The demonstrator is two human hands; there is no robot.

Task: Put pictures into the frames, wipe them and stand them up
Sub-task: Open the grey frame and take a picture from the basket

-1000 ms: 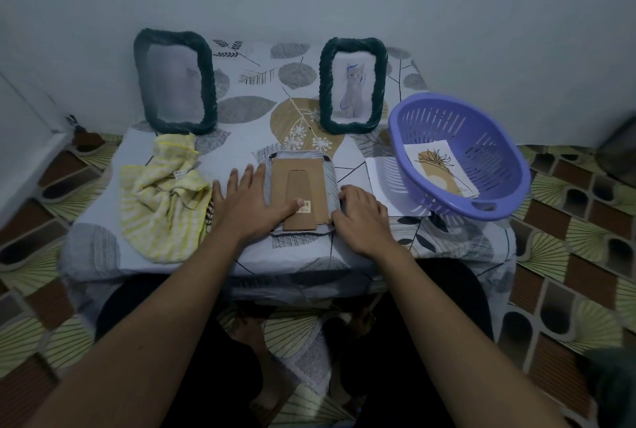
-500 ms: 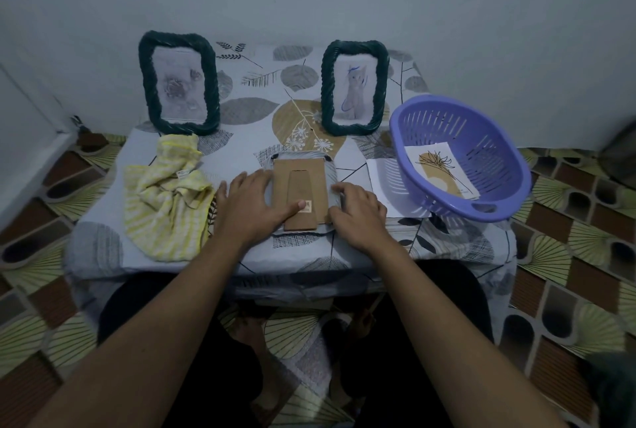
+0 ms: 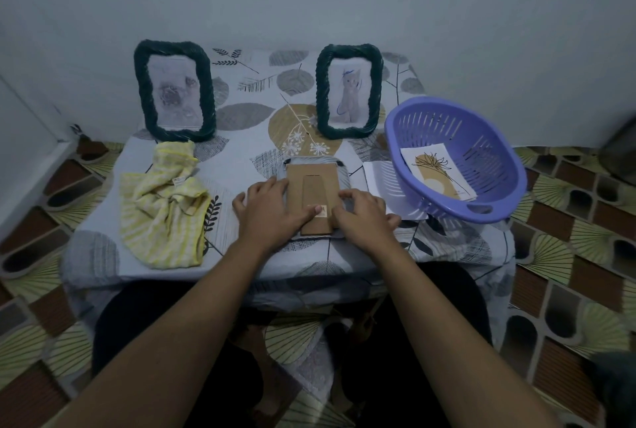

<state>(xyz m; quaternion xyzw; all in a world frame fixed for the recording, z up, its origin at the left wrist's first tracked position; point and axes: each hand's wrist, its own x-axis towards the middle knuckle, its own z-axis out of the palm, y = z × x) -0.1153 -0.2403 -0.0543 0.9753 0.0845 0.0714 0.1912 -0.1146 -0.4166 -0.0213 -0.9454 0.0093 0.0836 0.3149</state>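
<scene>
frame (image 3: 318, 174) is lying face-down | left hand (image 3: 272, 212) is pressing spread fingers on its left side | right hand (image 3: 366, 219) fingers are curling on its right edge

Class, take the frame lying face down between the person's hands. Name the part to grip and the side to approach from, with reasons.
Grip the face-down frame by its thick rim at the two long sides, left hand from the left, right hand from the right. It lies flat, back up; the thin cardboard stand flap would probably bend.
</scene>
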